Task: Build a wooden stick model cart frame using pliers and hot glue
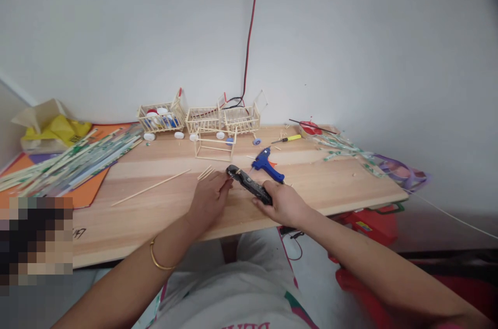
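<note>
My right hand is wrapped around the handles of a black plier-like cutter. The cutter's head points up and left, against the fingertips of my left hand. Those fingers are pinched together; what they hold is mostly hidden. A small pale bit of wood shows at the cutter's jaws. Several short wooden sticks lie just beyond my left hand, and a long thin stick rests to its left. Behind the cutter stands an open stick frame. A blue glue gun lies beyond my right hand.
Along the wall stand a filled stick cart and two more stick carts. A yellow-handled screwdriver and a red bowl sit at the back right. Wrapped sticks cover the left side. A person's blurred part shows at left.
</note>
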`<state>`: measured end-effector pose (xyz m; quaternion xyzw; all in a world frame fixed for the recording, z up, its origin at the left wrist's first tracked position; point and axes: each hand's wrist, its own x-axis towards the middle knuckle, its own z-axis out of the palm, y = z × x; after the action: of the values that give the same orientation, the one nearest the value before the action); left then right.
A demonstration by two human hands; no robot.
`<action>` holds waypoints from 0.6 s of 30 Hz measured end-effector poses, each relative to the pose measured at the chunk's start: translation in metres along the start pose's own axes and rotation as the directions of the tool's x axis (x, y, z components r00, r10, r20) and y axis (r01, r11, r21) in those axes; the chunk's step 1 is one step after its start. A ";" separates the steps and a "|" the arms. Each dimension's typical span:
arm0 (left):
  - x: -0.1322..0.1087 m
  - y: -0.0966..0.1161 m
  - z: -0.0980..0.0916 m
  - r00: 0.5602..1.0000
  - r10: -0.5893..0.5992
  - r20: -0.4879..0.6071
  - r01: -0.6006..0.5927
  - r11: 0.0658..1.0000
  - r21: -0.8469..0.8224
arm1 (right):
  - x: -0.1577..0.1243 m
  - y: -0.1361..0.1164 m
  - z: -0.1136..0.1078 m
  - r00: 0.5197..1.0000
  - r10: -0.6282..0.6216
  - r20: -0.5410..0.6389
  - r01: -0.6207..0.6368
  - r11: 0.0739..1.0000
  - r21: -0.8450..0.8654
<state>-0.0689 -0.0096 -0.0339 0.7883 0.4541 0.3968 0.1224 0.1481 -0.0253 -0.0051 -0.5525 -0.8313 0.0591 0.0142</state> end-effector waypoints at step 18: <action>0.001 -0.003 0.009 0.976 -0.114 0.186 0.086 0.985 0.152 | -0.002 -0.002 -0.008 0.985 0.010 0.172 -0.018 0.999 0.045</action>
<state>-0.0638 -0.0053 -0.0407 0.8059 0.5066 0.2777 0.1292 0.1473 -0.0270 0.0030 -0.5508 -0.8238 0.1259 -0.0450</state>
